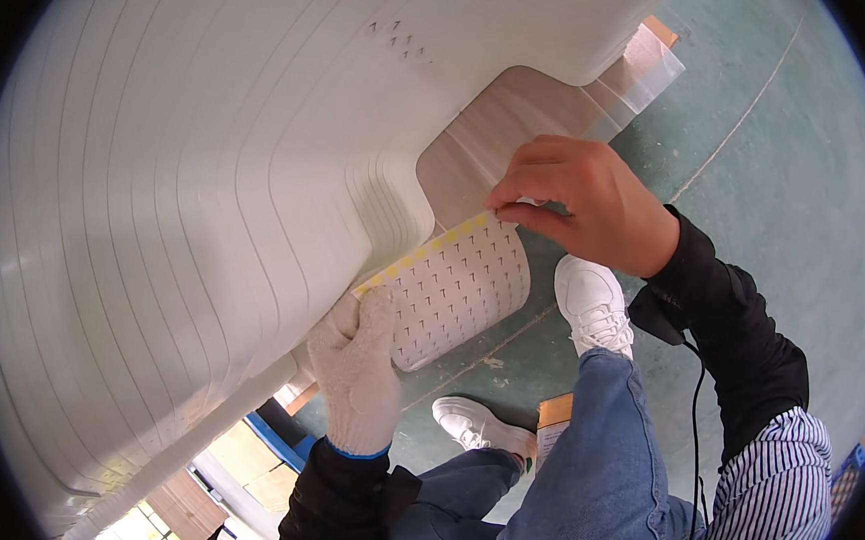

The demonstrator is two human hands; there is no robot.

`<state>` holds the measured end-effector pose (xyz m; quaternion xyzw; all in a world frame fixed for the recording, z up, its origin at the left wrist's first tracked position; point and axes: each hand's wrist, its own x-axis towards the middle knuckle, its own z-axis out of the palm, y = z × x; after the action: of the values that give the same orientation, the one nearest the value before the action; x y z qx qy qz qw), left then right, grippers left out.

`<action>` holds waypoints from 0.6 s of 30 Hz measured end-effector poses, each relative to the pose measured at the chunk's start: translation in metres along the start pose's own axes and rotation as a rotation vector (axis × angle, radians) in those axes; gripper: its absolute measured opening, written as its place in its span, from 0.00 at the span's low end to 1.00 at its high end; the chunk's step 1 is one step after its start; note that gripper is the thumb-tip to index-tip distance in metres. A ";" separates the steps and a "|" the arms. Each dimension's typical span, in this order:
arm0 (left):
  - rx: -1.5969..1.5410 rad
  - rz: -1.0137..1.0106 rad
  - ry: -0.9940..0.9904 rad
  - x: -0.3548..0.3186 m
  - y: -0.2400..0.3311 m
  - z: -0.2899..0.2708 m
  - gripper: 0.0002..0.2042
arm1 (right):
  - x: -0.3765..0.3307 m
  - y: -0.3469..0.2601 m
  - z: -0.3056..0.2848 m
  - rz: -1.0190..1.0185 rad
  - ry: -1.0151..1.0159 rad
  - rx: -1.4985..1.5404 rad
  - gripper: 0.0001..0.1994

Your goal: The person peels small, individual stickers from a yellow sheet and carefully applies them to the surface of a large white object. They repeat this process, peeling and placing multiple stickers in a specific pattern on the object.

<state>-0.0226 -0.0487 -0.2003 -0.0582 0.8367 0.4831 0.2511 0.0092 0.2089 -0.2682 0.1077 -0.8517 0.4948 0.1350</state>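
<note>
Left hand [357, 371], wearing a white knit glove, is reaching upward with fingers together and pressing flat. Right hand [580, 204], bare, is pinching with thumb and fingertips [510, 200] up and to the right of the left. Both forearms, in dark sleeves, are rising from below.

Your gloved left hand [357, 371] sits at the lower left corner of the white perforated sheet with a yellow strip [459, 288]; your bare right hand [578, 205] pinches its upper right corner. The sheet lies against the stack of large white curved panels [188, 217], which fills your left and top. Below, the green floor [798, 194], your two white sneakers [593, 304] on it, right one farther forward.
</note>
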 end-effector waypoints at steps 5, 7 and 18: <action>-0.404 -0.152 -0.090 -0.005 0.021 0.014 0.15 | -0.008 -0.004 0.002 -0.134 0.092 -0.175 0.07; -0.475 -0.203 -0.087 -0.005 0.022 0.015 0.16 | -0.010 -0.003 0.006 -0.196 0.122 -0.206 0.10; -0.490 -0.231 -0.167 -0.001 0.016 0.006 0.18 | 0.001 0.005 0.006 -0.345 0.039 -0.287 0.08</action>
<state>-0.0248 -0.0353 -0.1899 -0.1723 0.6592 0.6423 0.3510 0.0059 0.2066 -0.2745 0.2218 -0.8795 0.3403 0.2481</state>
